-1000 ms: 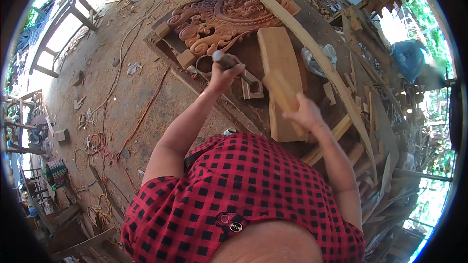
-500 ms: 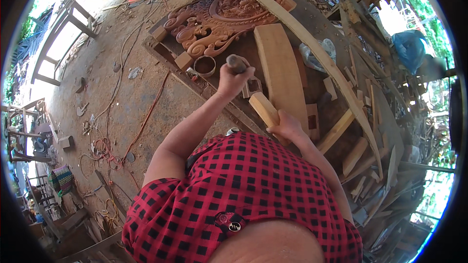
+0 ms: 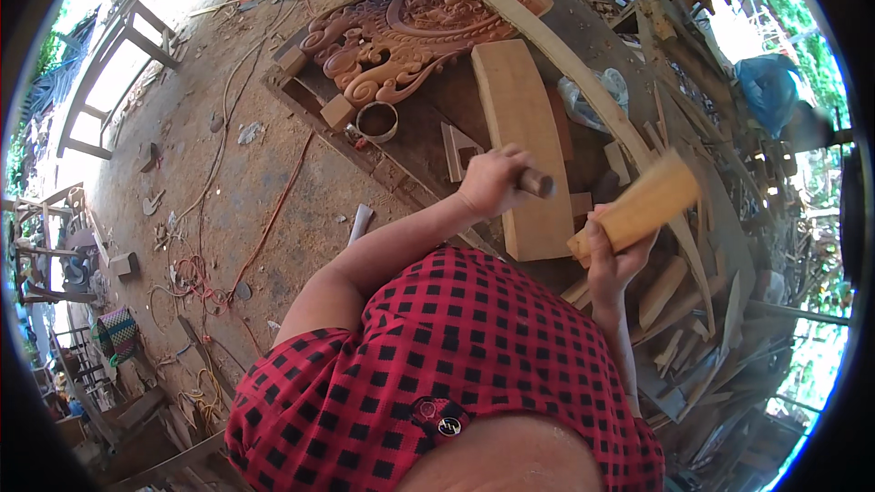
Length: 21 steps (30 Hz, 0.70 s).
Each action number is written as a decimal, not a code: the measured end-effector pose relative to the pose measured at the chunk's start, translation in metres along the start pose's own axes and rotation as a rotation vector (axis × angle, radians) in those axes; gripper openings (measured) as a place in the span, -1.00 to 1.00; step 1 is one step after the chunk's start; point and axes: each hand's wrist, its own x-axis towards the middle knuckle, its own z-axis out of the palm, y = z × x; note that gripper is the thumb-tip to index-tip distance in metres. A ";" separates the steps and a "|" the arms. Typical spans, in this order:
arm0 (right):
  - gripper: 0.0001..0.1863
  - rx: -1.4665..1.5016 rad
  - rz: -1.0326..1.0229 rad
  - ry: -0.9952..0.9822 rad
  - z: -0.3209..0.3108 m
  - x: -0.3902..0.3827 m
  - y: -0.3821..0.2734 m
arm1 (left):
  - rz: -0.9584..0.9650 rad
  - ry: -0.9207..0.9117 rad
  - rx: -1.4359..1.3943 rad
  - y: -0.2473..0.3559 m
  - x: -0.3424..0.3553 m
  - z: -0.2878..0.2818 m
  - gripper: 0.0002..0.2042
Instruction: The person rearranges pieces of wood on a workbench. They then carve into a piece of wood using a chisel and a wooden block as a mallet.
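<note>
My left hand (image 3: 492, 184) is closed around a round dark wooden handle (image 3: 538, 184), whose blunt end points right; its other end is hidden. It is held over a wide, pale wooden board (image 3: 524, 109) lying lengthwise on the low worktable. My right hand (image 3: 618, 260) grips a light wooden block (image 3: 643, 205) by its lower end, thumb on the near side. The block is tilted up to the right, its far end blurred by motion. A mug (image 3: 376, 121) with dark contents stands near the table's left edge.
A carved reddish panel (image 3: 410, 23) covers the table's far part. A long curved wood strip (image 3: 565, 59) runs down the right side, beside a clear plastic bag (image 3: 592, 100). Offcuts (image 3: 663, 293) pile up at right. Cables (image 3: 296, 169) cross the floor at left.
My left hand has moved right and nearer with the handle, from beside the mug to over the board. My right hand has swung the block to the right and turned it.
</note>
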 end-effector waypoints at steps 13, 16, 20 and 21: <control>-0.53 -0.443 -0.236 -0.226 -0.016 -0.013 0.057 | 0.024 -0.061 0.102 0.000 0.008 0.016 -0.68; -0.52 -0.287 0.143 -0.180 -0.013 -0.010 0.022 | -0.002 -0.072 0.102 0.002 0.012 0.011 -0.70; -0.48 0.013 -0.137 0.157 -0.008 -0.008 0.018 | 0.005 -0.080 0.082 0.004 0.009 0.007 -0.75; -0.53 0.057 -0.201 0.117 -0.006 -0.010 0.031 | 0.012 -0.080 0.077 0.006 0.011 0.008 -0.75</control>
